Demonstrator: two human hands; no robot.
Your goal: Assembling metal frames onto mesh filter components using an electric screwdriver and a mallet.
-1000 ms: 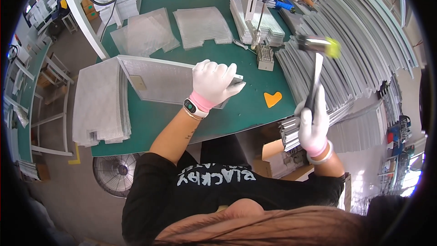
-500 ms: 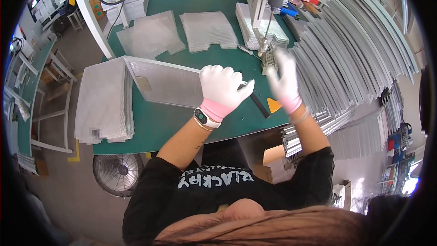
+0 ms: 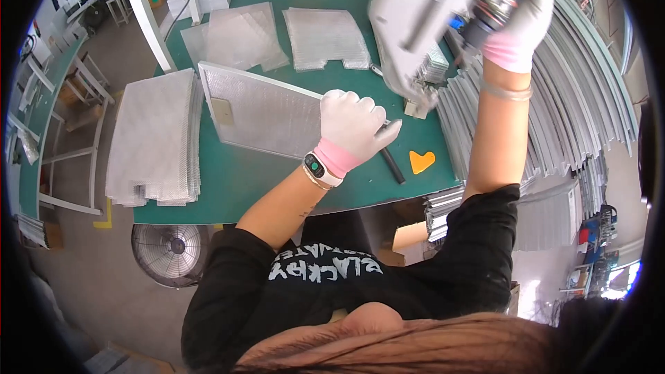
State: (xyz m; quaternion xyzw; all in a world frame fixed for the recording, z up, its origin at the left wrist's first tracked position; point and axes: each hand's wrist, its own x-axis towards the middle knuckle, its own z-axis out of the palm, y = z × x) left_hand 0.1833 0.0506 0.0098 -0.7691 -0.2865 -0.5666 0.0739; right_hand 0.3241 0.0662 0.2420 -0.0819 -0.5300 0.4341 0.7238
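My left hand point(image 3: 353, 127), in a white glove with a pink cuff, is closed on the right end of a framed mesh panel point(image 3: 267, 114). The panel is tilted up over the green table. My right hand point(image 3: 530, 17), gloved likewise, is raised at the upper right, wrapped round a power screwdriver point(image 3: 493, 10) that is blurred by motion. Beside the tool, a pale metal bracket point(image 3: 409, 28) is also smeared. Close to my left hand lies a black-handled tool point(image 3: 393, 166), its far end hidden by the hand. An orange heart-shaped piece point(image 3: 422, 161) rests nearby.
A stack of mesh sheets point(image 3: 152, 138) is at the table's left end; more sheets point(image 3: 325, 38) lie toward the back. Long metal strips point(image 3: 554, 90) fill the right side. A white post point(image 3: 145, 14) rises at the back left. A floor fan point(image 3: 170, 253) stands below.
My right hand has moved up and right from above the table and taken hold of the power screwdriver. The bracket and tool have swung. My left hand keeps its grip on the panel.
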